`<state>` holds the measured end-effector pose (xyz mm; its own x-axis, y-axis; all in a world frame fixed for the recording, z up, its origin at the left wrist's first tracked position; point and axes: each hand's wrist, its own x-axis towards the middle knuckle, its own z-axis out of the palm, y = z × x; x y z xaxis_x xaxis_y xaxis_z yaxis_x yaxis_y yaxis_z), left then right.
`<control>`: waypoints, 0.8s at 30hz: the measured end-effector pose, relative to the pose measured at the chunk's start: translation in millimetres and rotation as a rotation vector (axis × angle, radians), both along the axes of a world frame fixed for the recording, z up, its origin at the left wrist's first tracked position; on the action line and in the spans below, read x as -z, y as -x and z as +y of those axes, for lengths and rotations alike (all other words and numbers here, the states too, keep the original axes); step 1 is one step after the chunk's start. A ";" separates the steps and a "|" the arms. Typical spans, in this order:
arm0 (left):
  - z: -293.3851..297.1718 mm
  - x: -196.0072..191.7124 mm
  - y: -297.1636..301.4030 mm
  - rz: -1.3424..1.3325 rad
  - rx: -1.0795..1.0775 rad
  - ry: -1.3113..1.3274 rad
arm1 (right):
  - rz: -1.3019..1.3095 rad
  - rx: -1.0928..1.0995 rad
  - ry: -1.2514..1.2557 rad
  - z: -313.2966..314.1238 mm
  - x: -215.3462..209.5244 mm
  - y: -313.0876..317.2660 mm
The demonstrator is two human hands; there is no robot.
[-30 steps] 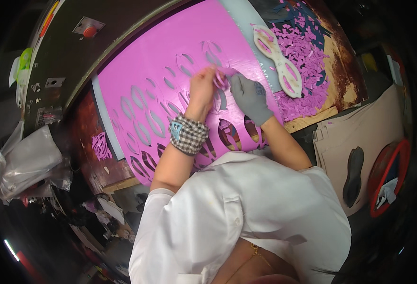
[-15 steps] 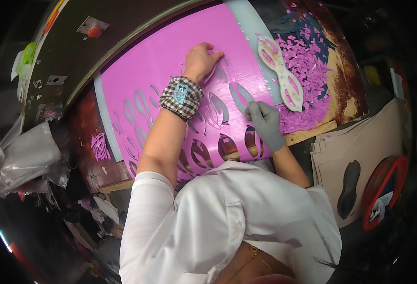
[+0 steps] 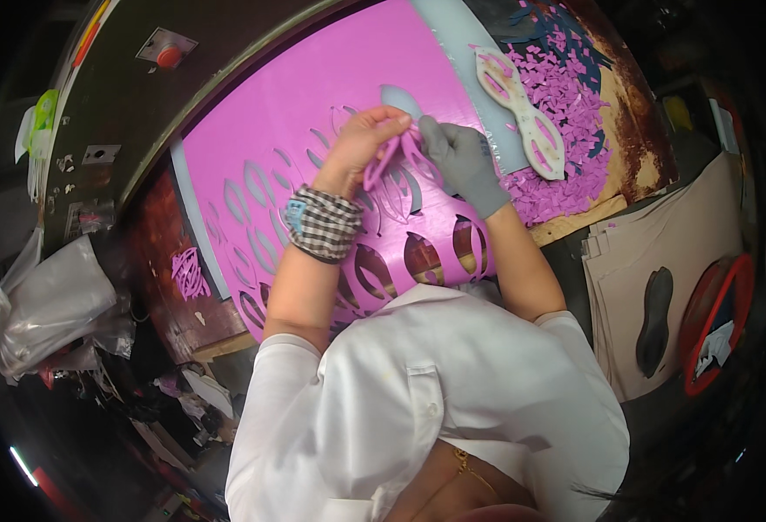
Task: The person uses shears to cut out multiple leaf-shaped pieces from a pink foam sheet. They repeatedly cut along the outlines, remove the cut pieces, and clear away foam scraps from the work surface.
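Note:
A large pink sheet lies over a pale grey board, its nearer half full of leaf-shaped cut-outs and its front edge hanging toward me. My left hand, bare with a checked band at the wrist, pinches a bent, looped pink cut-out piece above the sheet. Close beside it is my right hand, in a grey glove, with thumb and fingers closed at the same piece's other side; its fingertips partly hide what they grip. Just beyond the hands, a rounded opening in the sheet bares the grey board.
To the right lies a white, figure-eight template beside a heap of small pink scraps. Thin pink offcuts sit at the left. A dark machine panel with a red button runs along the back. Brown sheets lie at lower right.
My right hand has moved up and left to meet my left hand. A pink piece is now lifted and bent between them, leaving an opening in the sheet.

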<state>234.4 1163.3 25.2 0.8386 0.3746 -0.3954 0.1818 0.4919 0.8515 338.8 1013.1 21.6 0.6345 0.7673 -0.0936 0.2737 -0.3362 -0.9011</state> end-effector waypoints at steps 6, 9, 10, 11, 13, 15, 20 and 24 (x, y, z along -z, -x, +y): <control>-19.6 26.1 5.7 0.105 -0.087 -0.574 | 0.006 -0.006 -0.017 -7.7 9.7 11.0; 12.8 3.3 12.9 0.195 -0.422 -0.879 | 0.069 -0.057 0.028 -29.2 2.8 12.9; 34.3 -10.9 24.5 0.271 -0.536 -0.747 | 0.090 -0.027 0.041 -40.1 -0.9 14.7; 56.7 -26.8 43.4 0.205 -0.597 -0.679 | 0.153 0.002 0.028 -50.9 -4.7 18.3; 84.6 -49.2 63.1 -0.064 -0.688 -0.738 | 0.268 0.093 0.014 -68.7 -9.9 25.8; 71.7 -53.9 86.0 -0.009 -0.572 -1.080 | 0.302 0.169 -0.070 -84.5 -13.7 34.2; -50.7 -27.0 110.4 0.060 0.121 -1.557 | 0.332 0.205 -0.083 -89.2 -13.2 49.0; -84.9 -12.8 121.9 0.070 0.370 -1.506 | 0.341 0.123 -0.033 -85.7 -16.0 55.8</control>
